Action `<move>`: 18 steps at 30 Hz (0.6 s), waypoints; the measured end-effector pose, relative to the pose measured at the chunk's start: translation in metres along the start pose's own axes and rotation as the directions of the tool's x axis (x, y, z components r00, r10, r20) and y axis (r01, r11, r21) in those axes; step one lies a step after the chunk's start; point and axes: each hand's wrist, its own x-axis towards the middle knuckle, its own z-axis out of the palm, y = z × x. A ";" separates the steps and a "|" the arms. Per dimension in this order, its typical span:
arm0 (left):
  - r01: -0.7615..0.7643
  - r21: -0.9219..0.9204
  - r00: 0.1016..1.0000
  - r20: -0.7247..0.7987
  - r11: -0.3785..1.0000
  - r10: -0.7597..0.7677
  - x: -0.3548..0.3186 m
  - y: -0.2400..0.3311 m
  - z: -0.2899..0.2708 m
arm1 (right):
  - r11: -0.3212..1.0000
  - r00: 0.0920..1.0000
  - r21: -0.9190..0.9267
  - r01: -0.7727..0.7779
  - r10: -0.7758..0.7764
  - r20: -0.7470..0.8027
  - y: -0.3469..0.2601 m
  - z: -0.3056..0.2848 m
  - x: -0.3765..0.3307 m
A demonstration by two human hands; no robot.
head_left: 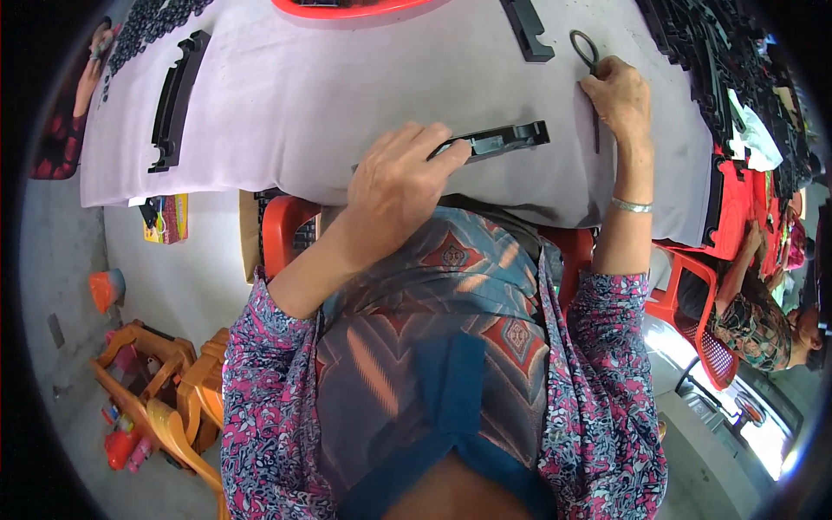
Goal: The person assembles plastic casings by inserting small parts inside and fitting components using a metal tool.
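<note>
Work table (286, 95) draped in pale lilac cloth. Far left on it, a long black plastic bracket (173, 100) lies untouched. Left hand (394, 186) clamps down on a black plastic strip (498, 140), fingers curled over its near end, at the table's front edge. Right hand (617, 91) pinches a thin black rubber ring (583, 48) against the cloth. A silver bangle (631, 205) circles that wrist.

Bright even daylight, soft shadows, glare lower right, fisheye bending, dark vignetted corners
</note>
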 end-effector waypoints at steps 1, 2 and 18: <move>0.009 -0.008 1.000 0.009 1.000 -0.009 0.000 0.000 0.000 | 1.000 0.999 -0.015 -0.005 0.006 0.042 0.000 -0.001 0.003; 0.019 -0.016 1.000 0.018 1.000 -0.019 0.001 0.001 0.000 | 1.000 0.999 -0.018 -0.008 0.008 0.037 0.003 -0.002 0.004; -0.016 -0.008 1.000 0.011 1.000 0.016 0.003 0.000 -0.001 | 0.136 0.897 0.906 -0.401 -0.143 0.419 0.055 -0.014 -0.010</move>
